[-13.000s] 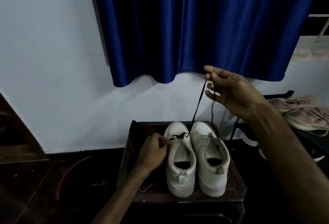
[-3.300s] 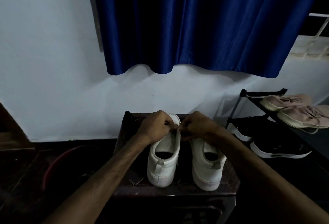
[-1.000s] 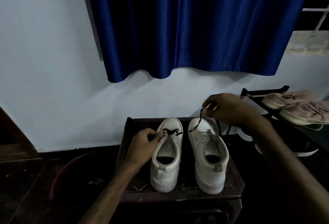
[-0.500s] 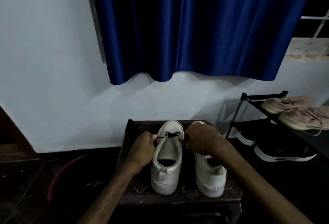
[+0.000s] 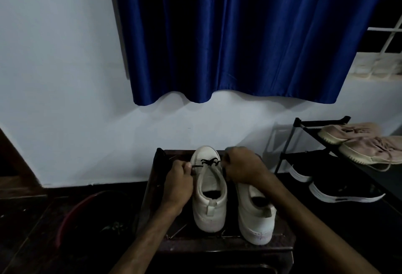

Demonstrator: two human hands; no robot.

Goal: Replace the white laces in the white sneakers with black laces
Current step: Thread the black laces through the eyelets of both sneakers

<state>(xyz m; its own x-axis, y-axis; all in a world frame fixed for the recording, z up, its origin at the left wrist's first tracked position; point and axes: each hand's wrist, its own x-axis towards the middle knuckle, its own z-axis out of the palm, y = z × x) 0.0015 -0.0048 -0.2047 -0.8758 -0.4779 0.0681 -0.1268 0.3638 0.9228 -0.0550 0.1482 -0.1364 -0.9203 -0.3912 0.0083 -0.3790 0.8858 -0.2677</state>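
Observation:
Two white sneakers stand side by side, heels toward me, on a dark stool (image 5: 217, 245). The left sneaker (image 5: 208, 188) carries a black lace (image 5: 209, 161) crossed through its front eyelets. My left hand (image 5: 177, 183) pinches one end of that lace at the shoe's left side. My right hand (image 5: 243, 167) is closed at the shoe's right side over the lace's other end, which its fingers hide. It also covers the toe of the right sneaker (image 5: 254, 215), which shows no lace.
A black shoe rack (image 5: 304, 125) at the right holds beige shoes (image 5: 359, 141) above black shoes with white soles (image 5: 339, 191). A red-rimmed tub (image 5: 71, 212) sits on the dark floor at the left. A blue curtain (image 5: 250, 34) hangs on the white wall behind.
A second ago my right hand was raised to the right, pulling the lace out. It has come back down to the left sneaker's right eyelets. My left hand stayed at the shoe.

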